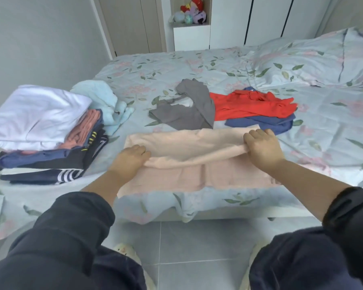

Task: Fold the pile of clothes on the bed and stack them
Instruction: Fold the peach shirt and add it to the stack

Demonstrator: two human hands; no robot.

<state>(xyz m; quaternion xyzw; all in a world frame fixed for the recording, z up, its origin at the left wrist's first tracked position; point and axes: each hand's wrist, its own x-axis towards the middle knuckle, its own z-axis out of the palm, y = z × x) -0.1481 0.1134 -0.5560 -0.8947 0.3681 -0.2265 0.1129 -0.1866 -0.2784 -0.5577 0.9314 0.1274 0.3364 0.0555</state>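
A peach cloth [197, 164] lies spread at the bed's near edge, its upper part doubled over. My left hand [130, 158] grips the fold at its left end, and my right hand [262, 145] grips it at the right end. Behind it lie unfolded clothes: a grey garment [189, 111], a red garment [249, 105] and a blue garment [266, 122] under the red one. At the left stands a stack of folded clothes [44, 143] with a white piece on top.
A light blue towel [107, 101] is bunched beside the stack. The floral bedsheet [176, 68] covers the bed, with a pillow [312, 57] at the far right. Wardrobe doors and a shelf with plush toys [191, 13] stand behind. Grey floor tiles lie below.
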